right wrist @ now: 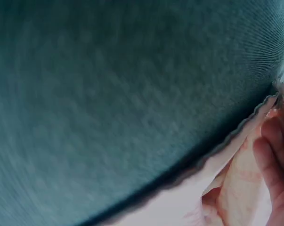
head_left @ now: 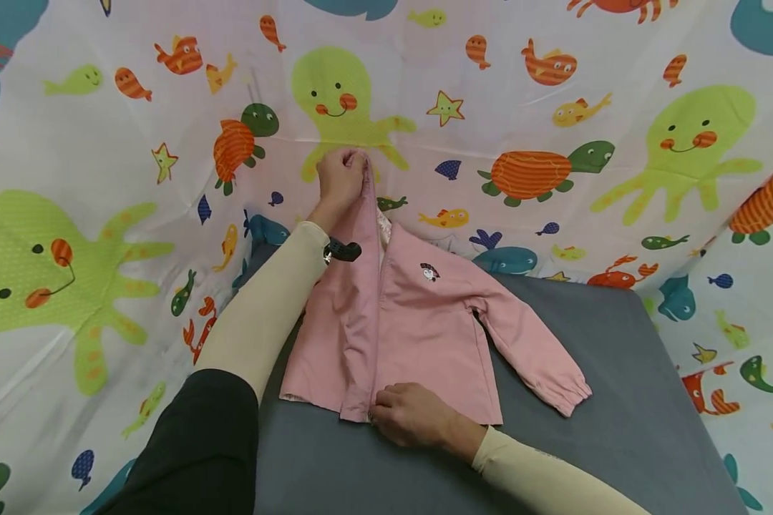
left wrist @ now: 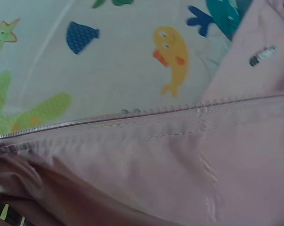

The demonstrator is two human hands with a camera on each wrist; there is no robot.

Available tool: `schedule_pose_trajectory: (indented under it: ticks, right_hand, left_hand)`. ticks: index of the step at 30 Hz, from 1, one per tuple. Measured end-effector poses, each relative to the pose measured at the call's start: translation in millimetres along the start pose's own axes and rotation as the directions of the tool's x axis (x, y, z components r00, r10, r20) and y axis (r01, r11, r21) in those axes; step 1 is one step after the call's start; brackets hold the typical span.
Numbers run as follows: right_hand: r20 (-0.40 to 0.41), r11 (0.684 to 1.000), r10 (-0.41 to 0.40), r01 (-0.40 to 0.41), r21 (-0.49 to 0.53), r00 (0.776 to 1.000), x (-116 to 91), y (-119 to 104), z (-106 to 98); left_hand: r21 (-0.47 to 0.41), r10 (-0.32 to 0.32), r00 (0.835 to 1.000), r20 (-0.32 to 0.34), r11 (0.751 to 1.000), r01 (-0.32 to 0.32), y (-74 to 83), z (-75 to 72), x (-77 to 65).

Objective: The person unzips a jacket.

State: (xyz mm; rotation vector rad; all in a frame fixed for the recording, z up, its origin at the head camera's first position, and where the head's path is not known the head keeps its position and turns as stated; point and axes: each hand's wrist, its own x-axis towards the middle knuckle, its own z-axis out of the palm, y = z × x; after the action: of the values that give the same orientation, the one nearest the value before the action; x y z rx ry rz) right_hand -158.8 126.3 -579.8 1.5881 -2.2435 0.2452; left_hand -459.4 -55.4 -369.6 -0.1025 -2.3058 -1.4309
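Observation:
A pink jacket (head_left: 431,315) lies on a grey surface, its front facing up and a small printed badge (head_left: 429,272) on the chest. My left hand (head_left: 341,175) pinches the upper end of one front edge and holds it raised. From there the zipper edge (left wrist: 174,110) runs taut across the left wrist view. At the bottom hem, my right hand (head_left: 415,415) grips the lower end of the front opening with curled fingers. The right wrist view shows those fingers (right wrist: 273,155) against the hem, with pale lining (right wrist: 240,183) beside them. One sleeve (head_left: 535,350) stretches out to the right; my left arm covers the other side.
Under the jacket is a grey padded surface (head_left: 618,357) with its far edge behind the collar. A white curtain (head_left: 386,79) printed with sea animals hangs behind and at both sides. A black strap (head_left: 344,250) sits at my left wrist.

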Motion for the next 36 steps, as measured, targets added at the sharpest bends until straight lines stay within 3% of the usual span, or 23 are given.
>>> schedule_pose_trajectory:
  ticks: [4,9,12,17,21,26,32,36]
  right_hand:
    - [-0.046,0.996,0.076,-0.073,0.060,0.996,-2.5,3.9,-3.7]
    - [-0.094,0.971,0.239,-0.235,0.051,0.967,-6.5,21.5,-13.8]
    - [-0.091,0.937,0.349,-0.346,0.040,0.933,-10.2,31.5,-19.8]
    - [-0.099,0.861,0.509,-0.505,0.062,0.855,-15.4,43.8,-26.3]
    - [-0.100,0.811,0.585,-0.578,0.092,0.805,-18.2,52.0,-27.5]
    - [-0.073,0.752,0.656,-0.644,0.141,0.751,-17.7,56.6,-24.9]
    - [-0.024,0.723,0.684,-0.672,0.160,0.729,-14.7,57.1,-17.8]
    - [-0.010,0.715,0.689,-0.677,0.176,0.725,-12.2,55.2,-12.7]
  left_hand:
    - [0.089,0.155,0.988,0.023,0.984,-0.156,-22.1,-1.0,-11.5]
    - [0.131,0.216,0.970,0.113,0.964,-0.230,-39.4,-3.0,-37.9]
    - [0.120,0.254,0.953,0.163,0.954,-0.275,-48.2,-2.6,-56.6]
    - [0.107,0.312,0.924,0.222,0.934,-0.341,-63.1,-3.4,-84.4]
    - [0.129,0.326,0.909,0.259,0.921,-0.367,-74.3,-6.1,-106.0]
    - [0.146,0.300,0.897,0.324,0.921,-0.361,-85.1,-16.1,-140.1]
    - [0.114,0.302,0.872,0.386,0.922,-0.370,-97.4,-24.3,-184.1]
    - [0.137,0.255,0.847,0.468,0.925,-0.354,-106.8,-29.7,-219.5]
